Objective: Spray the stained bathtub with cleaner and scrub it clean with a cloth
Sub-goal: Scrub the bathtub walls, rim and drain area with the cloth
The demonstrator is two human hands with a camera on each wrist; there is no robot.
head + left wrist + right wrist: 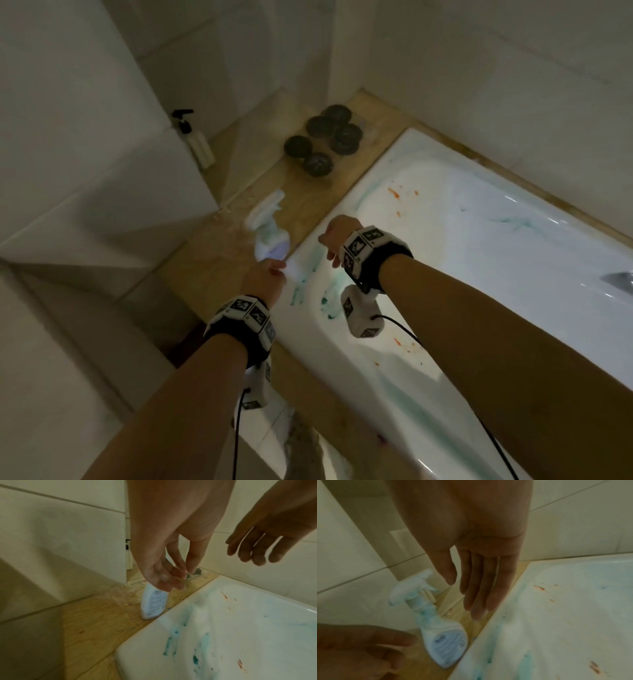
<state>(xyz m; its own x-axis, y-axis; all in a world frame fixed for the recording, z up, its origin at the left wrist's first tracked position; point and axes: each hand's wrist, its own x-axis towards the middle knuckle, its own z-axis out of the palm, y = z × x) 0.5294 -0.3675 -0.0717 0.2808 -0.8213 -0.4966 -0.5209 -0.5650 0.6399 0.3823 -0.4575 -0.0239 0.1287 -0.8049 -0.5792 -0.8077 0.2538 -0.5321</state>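
the spray bottle (436, 632) stands on the wooden ledge (96, 622) at the tub's end, just beside the tub (479, 240) rim, with its label facing the wrist cameras and its trigger head pointing toward the tiled wall (85, 137). the left hand (164, 555) hangs over the bottle with fingers (161, 577) loosely extended downward, near the bottle's top; whether they touch it cannot be told, and they are not wrapped round it. the right hand (476, 566) is released too, palm flat and fingers straight and together, hovering above the tub's corner rim and holding nothing. inside the tub, teal smears (173, 639) run down the near end wall and orange-red spots (394, 193) dot the white surface. farther along the ledge, at its far corner, sits a cluster of dark round discs (325, 140), and a pump bottle (195, 140) stands against the wall to their left. no cloth shows in any view.
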